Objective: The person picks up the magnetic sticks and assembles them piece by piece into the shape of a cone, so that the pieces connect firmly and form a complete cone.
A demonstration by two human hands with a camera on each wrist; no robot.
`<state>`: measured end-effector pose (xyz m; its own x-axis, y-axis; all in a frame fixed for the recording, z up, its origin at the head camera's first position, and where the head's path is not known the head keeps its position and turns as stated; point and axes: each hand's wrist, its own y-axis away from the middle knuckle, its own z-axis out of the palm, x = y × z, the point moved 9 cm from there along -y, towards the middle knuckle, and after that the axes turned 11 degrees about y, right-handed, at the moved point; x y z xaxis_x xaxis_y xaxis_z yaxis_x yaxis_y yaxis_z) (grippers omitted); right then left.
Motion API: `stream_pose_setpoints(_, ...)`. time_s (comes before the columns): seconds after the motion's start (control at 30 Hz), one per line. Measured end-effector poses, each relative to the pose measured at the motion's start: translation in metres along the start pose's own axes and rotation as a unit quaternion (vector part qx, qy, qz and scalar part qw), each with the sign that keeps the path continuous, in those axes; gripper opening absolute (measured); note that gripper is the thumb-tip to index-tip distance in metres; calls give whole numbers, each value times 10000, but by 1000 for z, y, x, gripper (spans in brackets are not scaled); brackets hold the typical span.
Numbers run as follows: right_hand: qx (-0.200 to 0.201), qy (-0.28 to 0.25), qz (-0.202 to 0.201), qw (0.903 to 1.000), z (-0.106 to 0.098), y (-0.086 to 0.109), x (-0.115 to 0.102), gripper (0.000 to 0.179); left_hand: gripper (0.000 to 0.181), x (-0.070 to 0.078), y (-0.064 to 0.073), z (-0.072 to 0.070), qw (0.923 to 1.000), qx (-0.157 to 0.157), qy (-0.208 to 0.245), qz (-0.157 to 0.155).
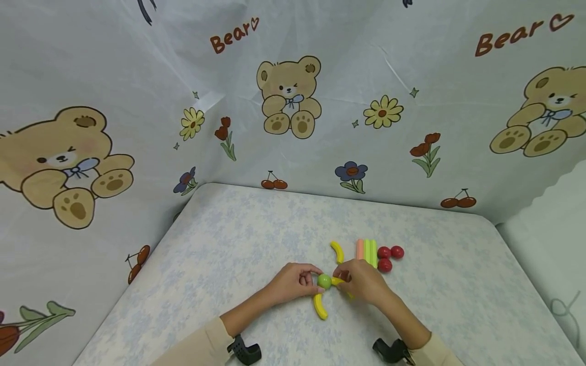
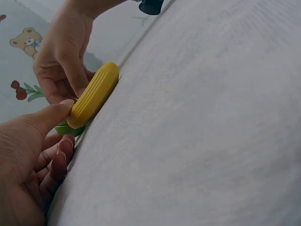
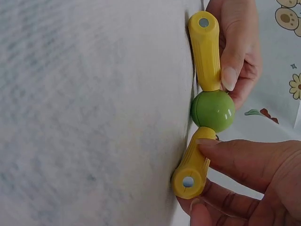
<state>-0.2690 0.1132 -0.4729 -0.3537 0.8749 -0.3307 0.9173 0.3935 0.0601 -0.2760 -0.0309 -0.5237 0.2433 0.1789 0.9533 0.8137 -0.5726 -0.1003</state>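
Observation:
My left hand [image 1: 293, 281] pinches a green ball [image 1: 324, 281] at the middle of the table, its thumb also against a curved yellow magnetic stick [image 1: 320, 306]. That stick meets the ball on the near side. On the ball's right, my right hand [image 1: 363, 280] pinches a second curved yellow magnetic stick [image 3: 193, 160] between thumb and fingers. In the right wrist view the ball [image 3: 213, 111] sits between both sticks, touching each. A round metal disc shows in the outer end of each stick. Part of the second stick is covered by my right fingers in the head view.
Another curved yellow stick [image 1: 337, 251] lies just beyond my right hand. Straight sticks, one pink [image 1: 359, 249] and some light green [image 1: 370, 250], lie side by side behind it. Three red balls [image 1: 385, 265] rest to their right. A bear-print curtain [image 1: 320, 162] hangs behind the table.

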Motion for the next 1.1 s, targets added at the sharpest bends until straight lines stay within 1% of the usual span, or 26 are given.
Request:
stream_pose_setpoints(0.2, 85, 0, -250, 9997, -1, -4, -1, 17, 30, -3, -1, -2, 9999, 106, 23, 2)
stream_pose_setpoints(0.3, 80, -13, -114, 9999, -1, -4, 2, 18, 36, -3, -1, -2, 9999, 128, 54, 46)
stream_pose_setpoints(0.4, -28, -22, 181, 9998, -2, -2, 8, 17, 41, -1, -1, -2, 9999, 99, 102, 76)
stream_pose_setpoints(0.57, -328, -75, 542, 9980, -2, 8, 18, 19, 34, 1, 0, -2, 9999, 89, 69, 45)
stream_pose_setpoints(0.63, -433, -141, 573, 9973, -3, 11, 21, 19, 32, 1, 0, -2, 9999, 105, 44, 13)
stream_pose_setpoints(0.8, -526, -364, 424, 9970, -3, 13, 22, 19, 28, 2, 0, -3, 9999, 86, 43, -29)
stream_pose_setpoints(1.0, -433, -451, 306, 9976, -3, 8, 22, 18, 18, 1, 1, -2, 9999, 50, 114, -58)
stream_pose_setpoints(1.1, -328, -439, 228, 9982, -2, 6, 22, 17, 17, 0, 1, -2, 9999, 12, 88, -62)
